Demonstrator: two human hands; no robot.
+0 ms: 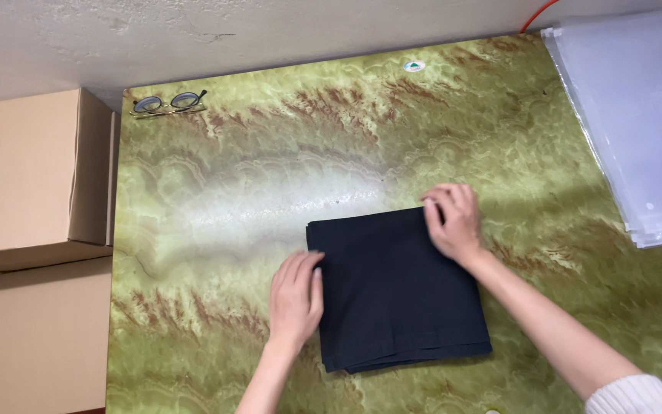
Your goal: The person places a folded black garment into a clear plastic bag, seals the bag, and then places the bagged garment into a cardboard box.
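A folded black cloth (396,295) lies flat on a green marbled table (254,176), near its front middle. My left hand (296,299) rests palm down on the table against the cloth's left edge, fingers together and thumb touching the fabric. My right hand (453,222) presses on the cloth's far right corner, fingers curled over the edge. Neither hand lifts the cloth off the table.
Eyeglasses (168,103) lie at the table's far left corner. A stack of clear plastic bags (637,115) covers the far right. Cardboard boxes (28,176) stand left of the table. A small round sticker (414,67) sits at the far edge.
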